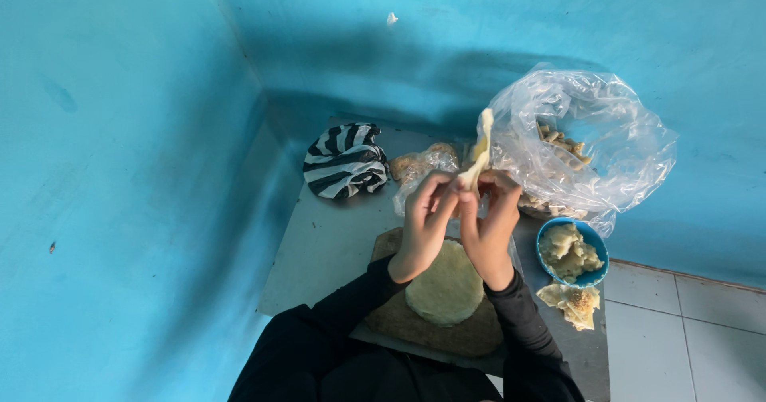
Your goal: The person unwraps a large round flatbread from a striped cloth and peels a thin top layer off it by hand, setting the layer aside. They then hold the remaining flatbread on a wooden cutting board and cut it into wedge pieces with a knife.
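My left hand and my right hand are raised together above a small grey table, both pinching a thin pale sheet of dough that stands up edge-on between the fingertips. Below the hands a stack of round pale dough sheets rests on a brown wooden board. Both forearms wear black sleeves.
A large clear plastic bag holding folded pastries stands at the back right. A blue bowl of pale filling sits right of the board, with a crumpled pale piece beside it. A black-and-white striped cloth and a small plastic bag lie behind. Blue walls enclose the corner.
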